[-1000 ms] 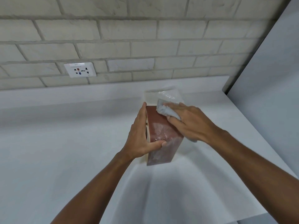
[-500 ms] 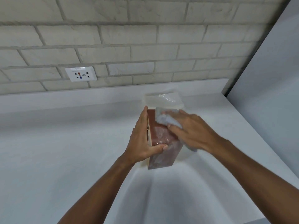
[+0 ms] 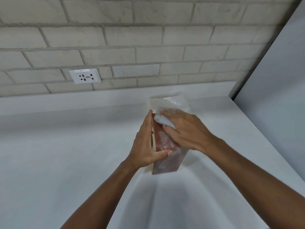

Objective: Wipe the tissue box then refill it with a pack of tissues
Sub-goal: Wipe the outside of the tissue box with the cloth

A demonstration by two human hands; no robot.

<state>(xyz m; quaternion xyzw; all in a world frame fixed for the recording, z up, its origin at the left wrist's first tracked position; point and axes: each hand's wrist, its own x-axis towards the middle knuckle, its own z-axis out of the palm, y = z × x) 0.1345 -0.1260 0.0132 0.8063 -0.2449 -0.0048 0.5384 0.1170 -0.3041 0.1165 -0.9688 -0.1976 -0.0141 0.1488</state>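
Observation:
A reddish-brown tissue box stands on its end on the white counter, tilted a little. My left hand grips its left side, thumb across the front face. My right hand presses a crumpled white cloth against the upper part of the box's front face, fingers curled over the cloth. Behind the box lies a clear plastic pack of white tissues, partly hidden by my right hand.
A brick wall rises behind the counter with a white power socket at the left. A grey panel closes off the right side. The counter's right edge runs diagonally toward the near right.
My right hand has slid the cloth up the box face toward its top edge. The left hand keeps the same grip on the box.

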